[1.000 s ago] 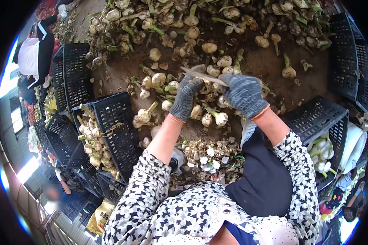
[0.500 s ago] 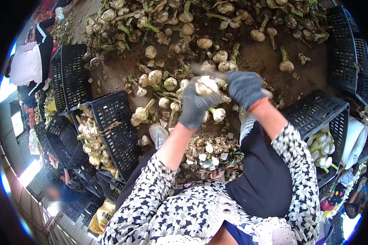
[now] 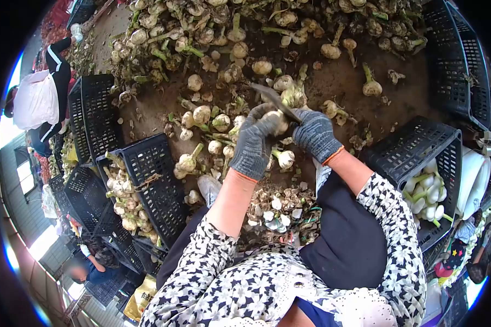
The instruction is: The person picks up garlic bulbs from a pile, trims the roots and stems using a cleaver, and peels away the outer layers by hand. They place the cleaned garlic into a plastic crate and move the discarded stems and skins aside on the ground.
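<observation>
My left hand [image 3: 252,146], in a grey glove with an orange cuff, is closed around a garlic bulb [image 3: 279,123]. The glove covers part of the bulb. My right hand [image 3: 315,136], gloved alike, grips a knife [image 3: 274,99] whose dark blade points up and left across the top of the held bulb. The knife's handle is hidden in my fist. Just beyond my hands, another bulb with its stem [image 3: 293,97] lies on the ground. Below them is a trimmed bulb with a green stalk [image 3: 285,159].
A large heap of stemmed garlic [image 3: 202,34] spreads along the far side. At left stands a black crate [image 3: 157,163] beside piled bulbs; at right another crate [image 3: 414,143] holds whiter garlic [image 3: 430,193]. Peelings [image 3: 281,204] lie between my feet. Other people [image 3: 93,272] are at left.
My hands have shifted slightly lower and now come closer together. The knife blade, blurred before, shows clearly across the bulb. The camera view has shifted a little.
</observation>
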The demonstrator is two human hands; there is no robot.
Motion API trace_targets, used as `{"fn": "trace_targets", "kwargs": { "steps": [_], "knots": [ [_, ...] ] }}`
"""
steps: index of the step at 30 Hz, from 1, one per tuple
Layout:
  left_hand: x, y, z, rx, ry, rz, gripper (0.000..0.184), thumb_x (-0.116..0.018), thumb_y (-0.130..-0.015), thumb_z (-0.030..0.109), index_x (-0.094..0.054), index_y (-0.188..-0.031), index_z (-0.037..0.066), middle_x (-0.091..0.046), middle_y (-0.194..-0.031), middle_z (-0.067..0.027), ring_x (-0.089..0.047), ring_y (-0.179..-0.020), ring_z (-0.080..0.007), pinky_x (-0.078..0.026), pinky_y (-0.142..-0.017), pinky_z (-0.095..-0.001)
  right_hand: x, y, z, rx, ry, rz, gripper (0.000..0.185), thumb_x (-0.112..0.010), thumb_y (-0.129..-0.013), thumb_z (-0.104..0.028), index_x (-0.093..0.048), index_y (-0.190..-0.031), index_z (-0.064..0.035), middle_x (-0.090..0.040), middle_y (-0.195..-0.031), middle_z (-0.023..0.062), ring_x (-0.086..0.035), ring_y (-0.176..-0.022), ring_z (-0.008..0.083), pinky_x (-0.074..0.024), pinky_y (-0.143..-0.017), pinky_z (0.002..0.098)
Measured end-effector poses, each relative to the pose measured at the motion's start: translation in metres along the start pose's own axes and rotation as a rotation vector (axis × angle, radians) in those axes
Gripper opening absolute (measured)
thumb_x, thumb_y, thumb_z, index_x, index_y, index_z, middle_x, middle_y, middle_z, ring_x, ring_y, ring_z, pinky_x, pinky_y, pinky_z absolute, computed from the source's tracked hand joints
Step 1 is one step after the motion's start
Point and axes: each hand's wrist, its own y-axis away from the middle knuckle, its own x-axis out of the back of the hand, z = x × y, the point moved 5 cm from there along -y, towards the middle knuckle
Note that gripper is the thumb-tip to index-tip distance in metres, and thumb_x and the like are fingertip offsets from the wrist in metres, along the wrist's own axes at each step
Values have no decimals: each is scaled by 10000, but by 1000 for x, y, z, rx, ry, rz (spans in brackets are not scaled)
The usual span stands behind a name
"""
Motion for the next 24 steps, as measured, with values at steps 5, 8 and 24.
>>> {"fn": "trace_targets", "kwargs": {
  "steps": [5,8,24],
  "knots": [
    [12,-8,-12,73,-121,50,209,-518,-704,-37,-515,-910,-9,-552,-710,-47,-539,-595,-142,-468,-593,-230,12,-3,-11,398,213,157,99,-553,-694,-182,-584,-722,-93,-558,-631,123,-554,-578,285,-431,-502,368],
    [9,-7,-5,72,-297,-15,282,-544,-673,-47,-538,-954,-31,-586,-742,-50,-541,-599,-108,-442,-549,-200,19,-1,-17,408,211,139,101,-549,-685,-181,-559,-732,-93,-551,-619,110,-549,-574,287,-428,-518,380],
    [59,0,62,-372,-1878,-117,639,-597,-707,368,-341,-1208,64,-504,-1103,-159,-475,-1036,-280,-370,-875,-371,19,-24,47,-243,-81,-39,312,-538,-685,-303,-607,-879,-69,-585,-723,183,-566,-721,314,-440,-666,368]
  ]
}}
